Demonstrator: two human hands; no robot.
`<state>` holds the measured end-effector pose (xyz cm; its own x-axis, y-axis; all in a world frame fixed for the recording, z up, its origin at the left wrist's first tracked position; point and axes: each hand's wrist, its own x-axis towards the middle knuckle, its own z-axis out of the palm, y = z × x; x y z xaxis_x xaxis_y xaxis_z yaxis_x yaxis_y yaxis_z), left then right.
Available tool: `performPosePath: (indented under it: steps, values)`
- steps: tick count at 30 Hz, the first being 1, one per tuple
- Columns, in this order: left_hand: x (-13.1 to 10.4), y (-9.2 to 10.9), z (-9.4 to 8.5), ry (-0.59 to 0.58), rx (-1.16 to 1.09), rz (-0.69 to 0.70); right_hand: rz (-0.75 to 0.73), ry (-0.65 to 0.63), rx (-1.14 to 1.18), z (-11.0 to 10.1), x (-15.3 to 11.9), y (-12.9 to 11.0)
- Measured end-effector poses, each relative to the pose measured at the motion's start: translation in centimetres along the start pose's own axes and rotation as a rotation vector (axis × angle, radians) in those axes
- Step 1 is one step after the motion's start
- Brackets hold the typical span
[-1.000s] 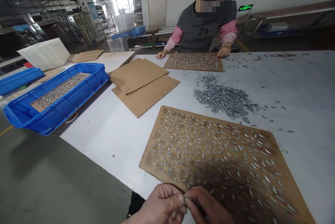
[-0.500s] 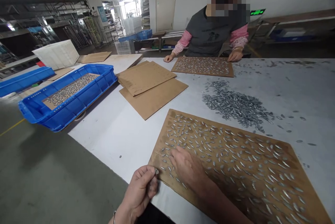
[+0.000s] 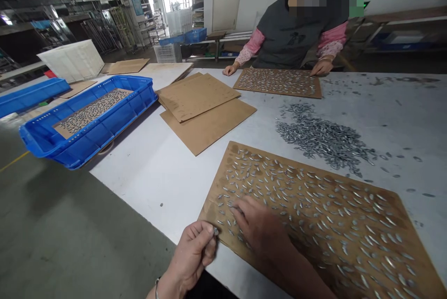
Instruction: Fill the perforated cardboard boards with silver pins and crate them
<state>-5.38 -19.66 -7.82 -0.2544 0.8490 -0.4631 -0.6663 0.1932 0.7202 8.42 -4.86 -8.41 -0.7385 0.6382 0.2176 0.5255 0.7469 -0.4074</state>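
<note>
My left hand point(image 3: 197, 248) is closed beside the near left corner of a brown board point(image 3: 387, 206). A small silvery metal piece point(image 3: 215, 231) sticks out between its thumb and forefinger. Over the left part of the board, my right hand point(image 3: 260, 224) is bent down, its thumb and fingertips pinched around a small grey metal piece point(image 3: 233, 206); the hand is slightly blurred. Many slim, leaf-shaped metal pieces point(image 3: 307, 187) lie spread in rough rows across the board. My right forearm hides some of them.
A loose heap of the same pieces point(image 3: 324, 136) lies beyond the board. Bare brown boards point(image 3: 209, 129) are stacked left of it. A blue crate point(image 3: 115, 136) holds a filled board. Opposite, a co-worker point(image 3: 293, 33) has both hands at another covered board point(image 3: 279, 83).
The view has shifted slightly. My right hand's fingers have drawn together into a pinch and moved a little to the right. My left hand keeps its grip beside the board's corner.
</note>
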Motion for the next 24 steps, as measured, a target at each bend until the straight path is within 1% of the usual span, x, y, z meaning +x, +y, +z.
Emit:
performPosePath:
  steps: [3,5,7,10,13,15,16,18,20,21,24]
  values:
    - [-0.3,-1.1,0.5,-0.035,0.040,-0.002,-0.067,-0.048,0.310,-1.3,-2.8,-1.4]
    - [-0.5,-1.9,1.0,-0.057,0.052,-0.010,-0.065,-0.060,0.460,-1.4,-4.6,-2.1]
    - [-0.6,-2.5,1.4,-0.070,0.062,-0.011,-0.012,-0.023,0.519,-1.0,-5.9,-2.4]
    - [-0.8,-2.9,2.1,-0.073,0.079,0.007,0.044,0.022,0.526,-0.6,-6.7,-2.5]
    - [-0.9,-2.4,2.3,-0.082,0.089,0.006,0.026,0.048,0.514,-0.8,-6.0,-2.4]
    - [-0.8,-1.4,2.0,-0.061,0.061,0.012,0.027,0.102,0.471,-1.1,-5.0,-2.1]
    - [-0.7,-0.8,1.7,-0.024,0.037,0.029,0.031,0.135,0.432,-1.1,-4.4,-1.8]
    - [-0.4,0.8,0.8,0.090,-0.016,0.089,0.047,0.170,0.323,-1.0,-3.0,-1.3]
    - [-0.2,2.3,-0.2,0.191,-0.060,0.151,0.041,0.139,0.208,-0.4,-1.7,-1.1]
    - [-0.1,2.9,-0.6,0.219,-0.080,0.165,0.024,0.105,0.161,0.0,-1.0,-1.1]
    - [-0.2,3.7,-1.4,0.217,-0.126,0.155,-0.037,0.007,0.065,1.6,0.3,-1.8]
